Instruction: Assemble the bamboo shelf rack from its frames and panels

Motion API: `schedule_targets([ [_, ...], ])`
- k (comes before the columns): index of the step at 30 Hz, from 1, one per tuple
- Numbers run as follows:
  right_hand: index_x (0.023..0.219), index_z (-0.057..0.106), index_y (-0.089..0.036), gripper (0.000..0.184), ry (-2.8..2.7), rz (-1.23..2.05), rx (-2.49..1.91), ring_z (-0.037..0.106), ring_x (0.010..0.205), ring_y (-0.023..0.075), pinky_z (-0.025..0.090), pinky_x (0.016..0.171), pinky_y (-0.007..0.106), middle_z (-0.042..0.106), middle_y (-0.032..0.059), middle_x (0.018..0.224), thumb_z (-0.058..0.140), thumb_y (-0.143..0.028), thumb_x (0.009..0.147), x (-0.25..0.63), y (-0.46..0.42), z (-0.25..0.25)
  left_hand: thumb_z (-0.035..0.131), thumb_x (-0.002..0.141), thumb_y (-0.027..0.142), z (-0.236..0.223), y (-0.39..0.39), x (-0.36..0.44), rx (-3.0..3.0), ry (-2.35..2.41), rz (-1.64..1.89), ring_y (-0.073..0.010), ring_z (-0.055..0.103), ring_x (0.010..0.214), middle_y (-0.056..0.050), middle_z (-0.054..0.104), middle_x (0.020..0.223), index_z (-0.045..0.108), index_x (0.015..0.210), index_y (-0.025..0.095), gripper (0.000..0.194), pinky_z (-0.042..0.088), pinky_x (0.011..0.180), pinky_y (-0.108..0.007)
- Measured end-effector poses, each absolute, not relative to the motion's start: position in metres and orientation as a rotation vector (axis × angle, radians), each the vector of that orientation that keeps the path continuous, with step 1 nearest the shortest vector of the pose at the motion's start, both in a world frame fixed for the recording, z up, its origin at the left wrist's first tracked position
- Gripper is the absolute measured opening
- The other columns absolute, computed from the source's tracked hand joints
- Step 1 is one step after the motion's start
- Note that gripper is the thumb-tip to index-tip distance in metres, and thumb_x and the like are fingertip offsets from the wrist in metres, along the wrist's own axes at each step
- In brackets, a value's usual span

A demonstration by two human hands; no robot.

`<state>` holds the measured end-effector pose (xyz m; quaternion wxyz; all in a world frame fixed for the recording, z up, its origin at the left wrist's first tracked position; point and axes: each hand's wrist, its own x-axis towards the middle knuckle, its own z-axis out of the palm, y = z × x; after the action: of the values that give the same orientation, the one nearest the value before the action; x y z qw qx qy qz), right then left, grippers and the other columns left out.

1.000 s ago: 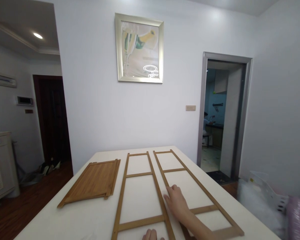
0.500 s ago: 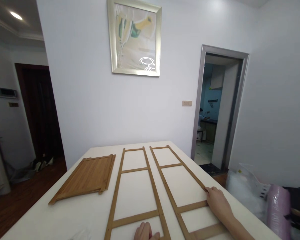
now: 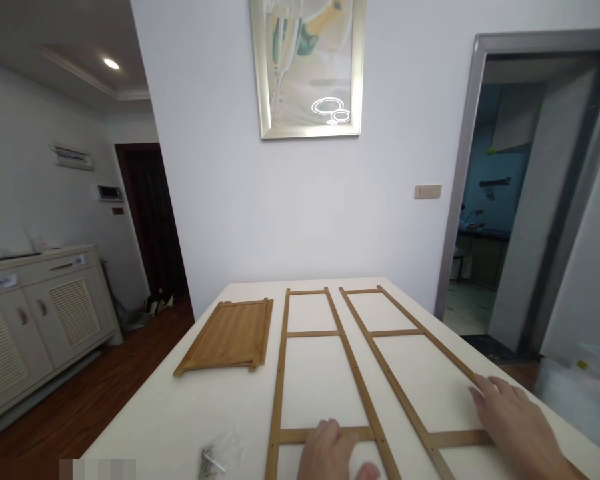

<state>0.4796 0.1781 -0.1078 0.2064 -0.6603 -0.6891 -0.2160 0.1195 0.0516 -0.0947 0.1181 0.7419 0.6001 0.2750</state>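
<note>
Two long ladder-like wooden frames lie flat on the white table (image 3: 145, 413). Over the near crossbar of the left wooden frame (image 3: 283, 373) is my left hand (image 3: 327, 453), fingers bent forward and thumb apart, gripping nothing. My right hand (image 3: 517, 420) rests at the outer rail of the right wooden frame (image 3: 397, 377), thumb and fingers slightly parted, covering the joint with a crossbar. To the left lies a stack of slatted wooden panels (image 3: 225, 335). Near the front, a clear plastic bag (image 3: 225, 453) holds small metal hardware, apparently screws.
Behind the table stands a white wall with a framed picture (image 3: 310, 73). A doorway (image 3: 500, 200) opens at the right, with clear plastic packaging (image 3: 575, 387) on the floor beside it. A white cabinet (image 3: 45, 327) is at the left.
The view has turned left, bringing the cabinet and hardware bag into sight. My left hand has reached forward over the crossbar. My right hand's pinch on the rail has loosened.
</note>
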Motion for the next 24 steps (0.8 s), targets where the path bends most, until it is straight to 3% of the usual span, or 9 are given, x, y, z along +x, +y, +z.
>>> schedule_targets([
  [2,0.109,0.066,-0.011,0.039,-1.973,-0.466,-1.63,0.059,0.105,0.0366,0.044,0.092,0.049,0.064,0.0242,0.113,0.039,-0.031,0.089,0.433,0.184,-0.092,0.049,0.089,0.044,-0.057,0.07,0.086,2.05,1.831,0.868,-0.0224,0.06,0.098,-0.009,0.067,0.102,0.068,0.116,0.022,0.039,0.043,0.089,-0.033],
  [4,0.116,0.064,-0.013,0.041,-1.992,-0.156,-1.448,0.057,0.113,0.0323,0.042,0.099,0.046,0.063,0.0203,0.12,0.037,-0.033,0.091,0.37,0.19,-0.076,0.048,0.088,0.048,-0.026,0.097,0.036,1.915,1.972,0.865,-0.0217,0.062,0.095,-0.009,0.069,0.103,0.065,0.121,0.017,0.048,0.044,0.087,-0.032],
  [7,0.125,0.059,-0.019,0.042,-1.997,0.473,-1.196,0.058,0.115,0.0262,0.043,0.1,0.04,0.063,0.0132,0.125,0.04,-0.035,0.091,0.261,0.2,-0.06,0.046,0.089,0.046,-0.002,0.143,-0.052,1.675,2.3,0.811,-0.0223,0.063,0.104,-0.011,0.068,0.116,0.062,0.123,0.014,0.05,0.045,0.086,-0.029],
  [11,0.127,0.056,-0.018,0.047,-1.527,1.395,-1.095,0.055,0.119,0.0236,0.043,0.099,0.035,0.062,0.011,0.126,0.056,-0.033,0.083,0.132,0.229,-0.055,0.046,0.087,0.035,-0.001,0.18,-0.158,1.471,2.477,0.767,-0.0307,0.057,0.12,-0.02,0.063,0.126,0.059,0.121,0.005,0.047,0.044,0.092,-0.034],
  [16,0.124,0.051,-0.015,0.045,-1.358,1.579,-1.139,0.059,0.112,0.0207,0.048,0.091,0.032,0.06,0.0147,0.122,0.053,-0.041,0.087,0.047,0.276,-0.067,0.055,0.077,0.025,-0.016,0.192,-0.236,1.284,2.483,0.712,-0.0351,0.067,0.101,-0.021,0.073,0.096,0.068,0.092,0.005,0.029,0.05,0.077,-0.036],
  [20,0.112,0.051,-0.017,0.038,-1.284,1.635,-1.208,0.062,0.101,0.02,0.051,0.085,0.032,0.062,0.0144,0.108,0.042,-0.047,0.092,0.021,0.301,-0.08,0.054,0.075,0.019,-0.037,0.2,-0.257,1.254,2.357,0.769,-0.0272,0.07,0.088,-0.01,0.074,0.083,0.068,0.078,0.011,0.017,0.052,0.072,-0.03],
  [24,0.099,0.052,-0.019,0.034,-1.327,1.668,-1.189,0.066,0.086,0.0185,0.052,0.076,0.031,0.065,0.0117,0.092,0.028,-0.042,0.096,0.001,0.31,-0.093,0.054,0.071,0.012,-0.056,0.211,-0.259,1.257,2.237,0.814,-0.0231,0.071,0.084,-0.005,0.075,0.077,0.071,0.078,0.014,0.019,0.053,0.071,-0.027],
])
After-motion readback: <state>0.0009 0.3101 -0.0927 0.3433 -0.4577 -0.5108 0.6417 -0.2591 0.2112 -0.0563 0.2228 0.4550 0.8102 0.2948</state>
